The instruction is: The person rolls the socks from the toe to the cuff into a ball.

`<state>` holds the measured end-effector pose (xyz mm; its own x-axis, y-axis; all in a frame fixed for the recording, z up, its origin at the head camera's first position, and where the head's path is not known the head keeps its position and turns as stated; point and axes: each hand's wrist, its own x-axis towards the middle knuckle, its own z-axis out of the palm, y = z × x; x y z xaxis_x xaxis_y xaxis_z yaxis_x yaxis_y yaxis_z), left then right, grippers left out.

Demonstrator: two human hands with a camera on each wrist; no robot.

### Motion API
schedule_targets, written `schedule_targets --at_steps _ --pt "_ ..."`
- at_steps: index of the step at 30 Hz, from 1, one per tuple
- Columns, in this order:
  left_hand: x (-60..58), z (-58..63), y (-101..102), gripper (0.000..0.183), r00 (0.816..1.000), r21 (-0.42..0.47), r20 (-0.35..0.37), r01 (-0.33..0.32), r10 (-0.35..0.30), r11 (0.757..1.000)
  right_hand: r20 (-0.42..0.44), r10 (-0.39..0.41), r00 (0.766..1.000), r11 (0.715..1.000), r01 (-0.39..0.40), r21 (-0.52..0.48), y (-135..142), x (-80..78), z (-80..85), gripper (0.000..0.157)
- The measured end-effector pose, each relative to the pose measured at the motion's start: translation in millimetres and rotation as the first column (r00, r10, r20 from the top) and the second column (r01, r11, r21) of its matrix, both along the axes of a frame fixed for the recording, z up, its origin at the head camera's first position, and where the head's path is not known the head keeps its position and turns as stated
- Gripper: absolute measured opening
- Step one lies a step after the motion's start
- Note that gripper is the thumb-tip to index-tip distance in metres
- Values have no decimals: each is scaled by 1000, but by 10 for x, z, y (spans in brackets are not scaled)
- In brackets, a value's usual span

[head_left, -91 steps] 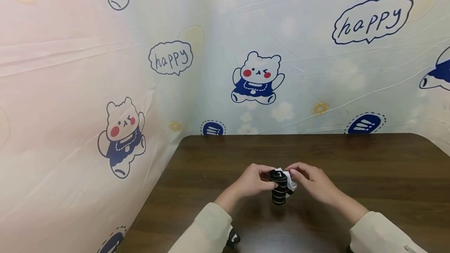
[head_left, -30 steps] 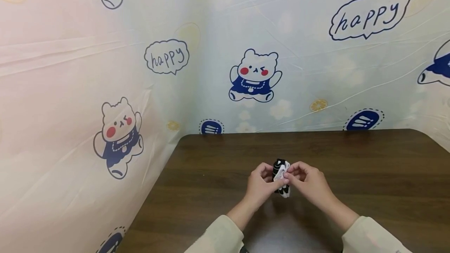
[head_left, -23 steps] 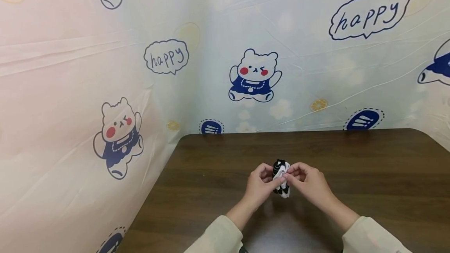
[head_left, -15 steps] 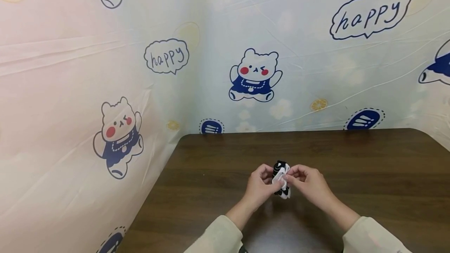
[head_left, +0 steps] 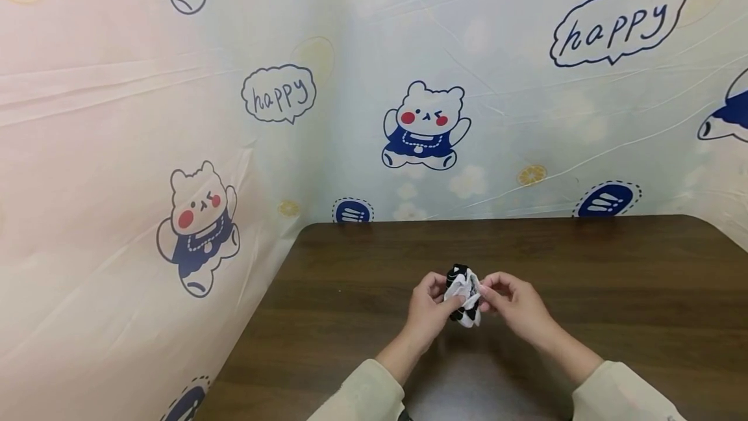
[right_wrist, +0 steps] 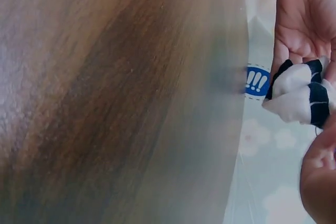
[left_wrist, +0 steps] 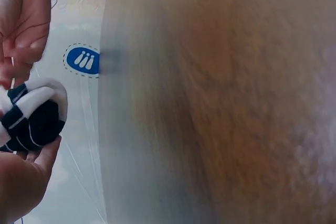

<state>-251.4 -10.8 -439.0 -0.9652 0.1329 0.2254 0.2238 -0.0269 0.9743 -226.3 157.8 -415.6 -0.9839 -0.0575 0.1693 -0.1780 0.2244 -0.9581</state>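
A rolled bundle of black-and-white socks point(head_left: 461, 286), the black part crossed by thin white lines, is held up over the table between both hands. My left hand point(head_left: 428, 307) grips its left side, thumb across the white cloth on the near face. From the right, my right hand point(head_left: 517, 303) pinches the edge of the white cloth between thumb and fingertips. In the left wrist view the sock bundle point(left_wrist: 44, 114) shows folded white bands around a black middle. The right wrist view shows the white folds of the sock bundle point(right_wrist: 294, 98) standing apart.
The dark brown wooden table point(head_left: 350, 265) spreads out beneath the hands. A pale curtain point(head_left: 350, 83) printed with bears and the word "happy" hangs behind and to the left. Light-coloured sleeves point(head_left: 365, 388) cover both forearms.
Three seconds ago the bundle's striped black side faced me; now the white cloth does. In the last half second the bundle shifts slightly left and its white folds spread wider.
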Motion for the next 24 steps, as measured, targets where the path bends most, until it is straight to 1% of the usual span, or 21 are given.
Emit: schedule_targets --at_steps 3,5,7,9,11,12,14,15,18,20,22,24 --pt "-3 0 -1 26 1000 -17 -16 -20 20 1000 66 -6 998 993 14 -120 7 0 -7 19" --pt "-6 2 2 26 999 -29 -29 -22 21 999 100 21 995 975 1 -221 19 2 -16 17" --pt "-6 8 5 26 999 -43 -36 -19 18 999 111 72 991 957 -38 -288 38 1 -20 14" --pt "-2 13 6 26 999 -53 -35 -18 16 998 98 136 986 946 -100 -308 60 -2 -18 13" --pt "9 23 11 27 999 -70 -34 -15 13 997 80 184 980 946 -154 -286 84 1 -8 14" --pt "17 31 13 26 999 -73 -33 -15 13 997 71 196 978 951 -172 -256 94 3 0 15" --pt "39 60 14 27 1000 -72 -24 -6 4 997 40 196 980 966 -186 -180 99 11 16 20" --pt "54 81 12 27 1000 -77 -23 -1 -1 997 22 185 982 973 -180 -142 96 16 22 23" --pt "108 152 13 26 1000 -79 -22 16 -18 997 -40 127 991 991 -128 -25 77 41 30 28" --pt "123 165 11 27 999 -92 -28 22 -24 996 -97 90 991 996 -88 23 58 59 23 27" --pt "122 149 12 28 999 -90 -33 24 -27 996 -160 53 986 998 -45 54 45 76 7 23" --pt "100 100 15 30 999 -79 -35 28 -31 996 -234 16 972 996 4 85 33 91 -12 18"
